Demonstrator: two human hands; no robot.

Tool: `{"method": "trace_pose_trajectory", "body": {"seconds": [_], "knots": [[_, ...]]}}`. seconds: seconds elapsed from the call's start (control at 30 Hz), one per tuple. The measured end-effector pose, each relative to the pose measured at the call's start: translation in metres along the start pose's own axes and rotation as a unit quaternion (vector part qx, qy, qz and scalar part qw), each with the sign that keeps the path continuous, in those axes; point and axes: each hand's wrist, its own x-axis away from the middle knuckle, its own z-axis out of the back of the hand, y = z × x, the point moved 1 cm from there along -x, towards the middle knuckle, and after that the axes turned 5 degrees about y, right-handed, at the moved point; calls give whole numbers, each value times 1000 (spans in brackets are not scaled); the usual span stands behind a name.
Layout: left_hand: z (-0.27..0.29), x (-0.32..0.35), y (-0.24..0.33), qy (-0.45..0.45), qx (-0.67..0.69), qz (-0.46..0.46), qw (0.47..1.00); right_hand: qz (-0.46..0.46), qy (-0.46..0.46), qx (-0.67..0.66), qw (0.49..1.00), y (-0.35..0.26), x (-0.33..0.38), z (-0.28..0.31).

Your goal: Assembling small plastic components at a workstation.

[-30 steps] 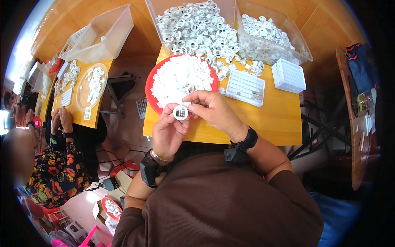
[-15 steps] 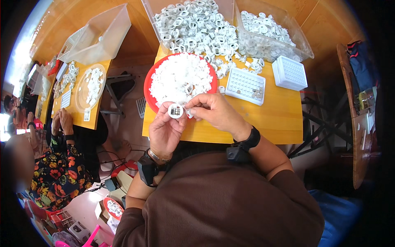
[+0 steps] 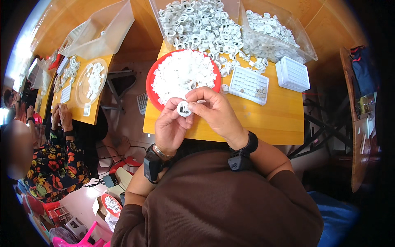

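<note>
A round white plastic part with a dark, roughly square opening is pinched between the thumb and fingers of my left hand. My right hand is closed, its thumb and forefinger against the right and upper edge of that part; what small thing they may pinch is hidden. Just beyond both hands stands a red round basin heaped with small white plastic pieces. To the right of it lies a white tray with rows of small pockets, several small greyish pieces at its right end.
Clear bins of white ring-shaped parts line the table's back, with loose parts spilling forward. Stacked white trays stand right on the yellow table. At left, a co-worker in a flowered top sits at another table.
My right thumb and forefinger have come onto the round part from beside it; a small white piece seen under them earlier is now hidden. The view has shifted slightly.
</note>
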Motion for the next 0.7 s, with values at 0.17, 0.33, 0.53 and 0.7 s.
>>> {"method": "trace_pose_trajectory", "body": {"seconds": [0.17,0.33,0.53,0.7], "knots": [[-2,0,-3,12,-13,-3,1000,16,21,10,1000,4,3,-1],[1,0,-3,-3,-36,0,999,35,46,7,998,8,2,0],[4,0,-5,-17,-28,16,999,-2,9,-15,1000,9,4,0],[-2,2,-5,22,-16,7,1000,58,19,65,996,8,5,-1]]}}
